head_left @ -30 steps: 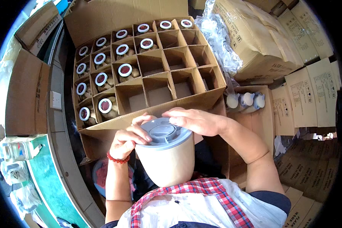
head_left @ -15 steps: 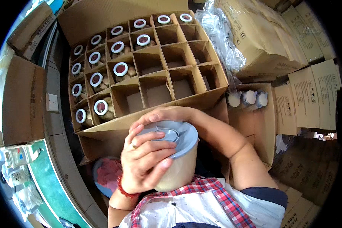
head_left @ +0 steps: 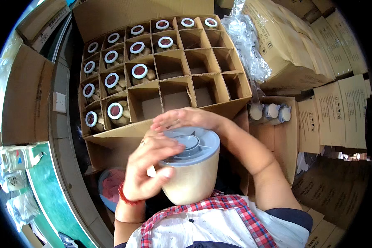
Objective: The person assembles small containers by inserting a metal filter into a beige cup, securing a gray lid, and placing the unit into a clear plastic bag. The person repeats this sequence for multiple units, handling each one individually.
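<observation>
A cream jug (head_left: 193,184) with a grey-blue lid (head_left: 206,145) stands upright against my body. The lid has a raised ring on top. My left hand (head_left: 146,165), with a red string bracelet at the wrist, is at the lid's left side, its fingers stretched over the ring and thumb apart. Under that hand a pale bit juts out, perhaps the handle. Round the far side comes my right arm; my right hand (head_left: 186,118) lies stretched out just beyond the lid, fingertips near the left knuckles. Whether it touches the lid I cannot tell.
Ahead is a divided cardboard box (head_left: 169,118) with several white-rimmed lidded jars (head_left: 139,71) in its cells. Clear plastic wrap (head_left: 252,58) hangs by its right side. Three pale-topped containers (head_left: 271,110) stand in a carton at right. A blue basin (head_left: 107,198) holds pink cloth.
My left hand has loosened and slid left, with its fingers straighter over the lid. My right hand's fingers have lifted slightly off the lid's far edge. The view has shifted a little.
</observation>
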A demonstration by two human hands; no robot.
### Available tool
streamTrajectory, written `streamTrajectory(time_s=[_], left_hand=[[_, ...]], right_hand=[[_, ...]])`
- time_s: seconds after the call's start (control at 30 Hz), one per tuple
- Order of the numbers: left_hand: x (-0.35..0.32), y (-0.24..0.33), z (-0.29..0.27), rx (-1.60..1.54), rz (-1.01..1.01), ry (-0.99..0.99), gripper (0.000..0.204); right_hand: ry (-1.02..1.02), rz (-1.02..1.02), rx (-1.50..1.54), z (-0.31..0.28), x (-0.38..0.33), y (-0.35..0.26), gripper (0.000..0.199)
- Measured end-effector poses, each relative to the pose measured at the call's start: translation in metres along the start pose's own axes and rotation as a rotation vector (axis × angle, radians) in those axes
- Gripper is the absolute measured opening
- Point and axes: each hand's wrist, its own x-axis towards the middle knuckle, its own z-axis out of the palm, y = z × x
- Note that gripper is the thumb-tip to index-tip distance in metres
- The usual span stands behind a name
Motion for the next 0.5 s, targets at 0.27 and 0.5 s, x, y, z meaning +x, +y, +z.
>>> streamTrajectory(time_s=[0.27,0.5], left_hand=[[-0.013,-0.046,-0.007,-0.201,0.153,-0.071,0.030],[-0.022,-0.040,0.007,-0.728,0.048,0.286,0.023]], right_hand=[[0.107,-0.031,-0.437,0.027,-0.027,-0.015,0.045],[0.115,-0.096,-0.651,0.073,-0.059,-0.047,0.026]])
